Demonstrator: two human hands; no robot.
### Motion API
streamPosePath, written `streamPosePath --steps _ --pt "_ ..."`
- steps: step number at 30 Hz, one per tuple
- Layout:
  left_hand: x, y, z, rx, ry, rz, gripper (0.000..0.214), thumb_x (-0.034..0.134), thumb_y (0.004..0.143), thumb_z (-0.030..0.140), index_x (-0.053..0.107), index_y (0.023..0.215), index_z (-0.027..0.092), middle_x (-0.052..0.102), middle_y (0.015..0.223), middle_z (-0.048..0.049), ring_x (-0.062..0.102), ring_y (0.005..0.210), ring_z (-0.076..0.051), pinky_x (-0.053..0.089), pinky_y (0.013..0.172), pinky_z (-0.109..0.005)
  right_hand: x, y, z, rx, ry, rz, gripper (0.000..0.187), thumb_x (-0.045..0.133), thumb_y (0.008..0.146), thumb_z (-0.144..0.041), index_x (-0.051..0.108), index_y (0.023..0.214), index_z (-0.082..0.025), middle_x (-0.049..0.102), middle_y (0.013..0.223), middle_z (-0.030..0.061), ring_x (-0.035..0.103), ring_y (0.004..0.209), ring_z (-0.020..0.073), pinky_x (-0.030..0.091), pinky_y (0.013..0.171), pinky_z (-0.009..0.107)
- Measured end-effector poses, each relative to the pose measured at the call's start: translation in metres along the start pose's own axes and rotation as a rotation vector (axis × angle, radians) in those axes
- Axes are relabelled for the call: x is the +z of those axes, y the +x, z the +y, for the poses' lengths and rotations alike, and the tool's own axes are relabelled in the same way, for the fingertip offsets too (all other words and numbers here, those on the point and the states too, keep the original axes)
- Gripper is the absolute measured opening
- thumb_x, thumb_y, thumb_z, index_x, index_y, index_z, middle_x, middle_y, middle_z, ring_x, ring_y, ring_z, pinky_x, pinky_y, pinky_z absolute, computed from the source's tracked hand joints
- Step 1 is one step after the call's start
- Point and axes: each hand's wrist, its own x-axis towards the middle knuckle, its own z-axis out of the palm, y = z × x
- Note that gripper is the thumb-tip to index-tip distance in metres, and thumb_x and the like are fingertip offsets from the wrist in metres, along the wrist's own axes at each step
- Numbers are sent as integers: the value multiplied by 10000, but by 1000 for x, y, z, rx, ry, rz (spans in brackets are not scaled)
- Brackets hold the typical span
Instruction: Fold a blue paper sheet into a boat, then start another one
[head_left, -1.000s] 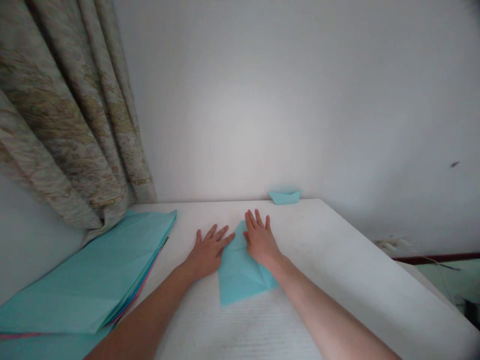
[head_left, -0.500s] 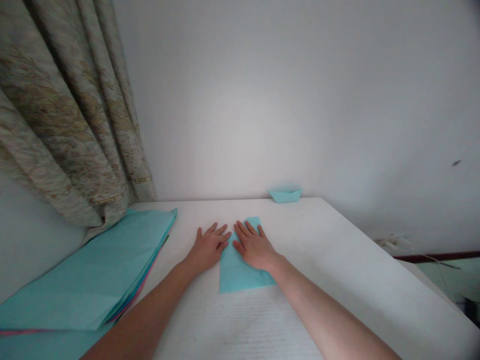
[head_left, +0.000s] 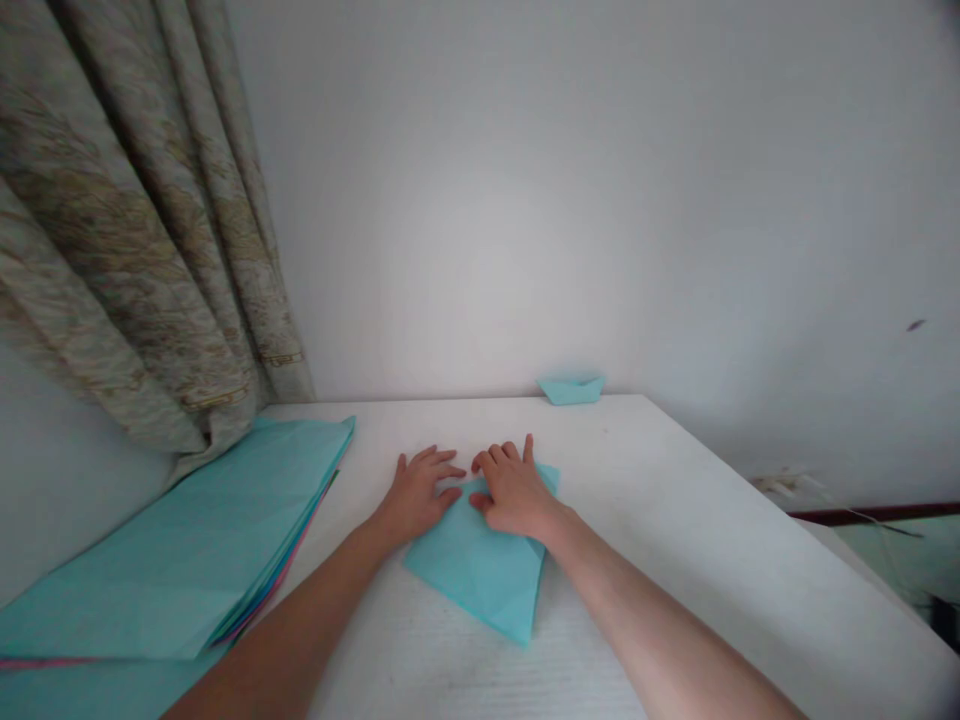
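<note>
A folded sheet of light blue paper [head_left: 480, 570] lies aslant on the table, one corner pointing down toward me. My right hand [head_left: 514, 490] is over its upper part, fingers bent and thumb and index at the far edge, the little finger raised. It grips the paper there; the exact hold is partly hidden. Beside the paper's upper left edge, my left hand [head_left: 421, 493] rests with fingers stretched and spread, its thumb close to or touching that edge.
A folded blue paper boat [head_left: 571, 391] stands at the table's back edge against the wall. To the left lies a stack of large coloured paper sheets [head_left: 187, 540], blue on top. A patterned curtain [head_left: 150, 220] hangs behind that stack. The white table [head_left: 720, 560] extends to the right.
The folded paper has turned clockwise under my right hand, its lower corner swinging nearer to me. My right fingers went from flat to bent. My left hand has hardly moved.
</note>
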Motion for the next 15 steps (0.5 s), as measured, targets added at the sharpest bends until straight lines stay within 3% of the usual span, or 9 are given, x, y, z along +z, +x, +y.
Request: streamPosePath --steps 5,8,11,15 --pt "1 -2 1 34 -27 26 287 555 797 338 632 1073 334 486 1348 -28 324 1296 -301 114 1012 -651 -3 1 -1 36 14 -48 296 609 733 -403 584 920 -175 586 1014 113 443 1065 292 93 1015 562" --pt "1 -2 3 55 -79 51 194 560 797 309 665 960 290 539 1280 -45 391 1237 -296 151 1004 -639 -4 2 -1 19 46 -31 258 617 736 -355 575 917 -177 616 964 85 489 1011 256 103 1025 531" --pt "0 -2 5 129 -134 102 114 568 799 268 670 832 227 649 1019 -55 532 1030 -240 296 977 -505 -4 4 -3 -16 64 -32 198 584 777 -293 582 948 -192 648 897 53 527 964 225 78 1030 525" --pt "-3 -1 9 202 -163 231 130 557 811 233 631 713 189 635 743 -24 560 795 -175 404 821 -330 -6 5 -4 -100 18 -15 117 511 844 -242 622 834 -208 676 834 28 549 919 195 41 1034 520"
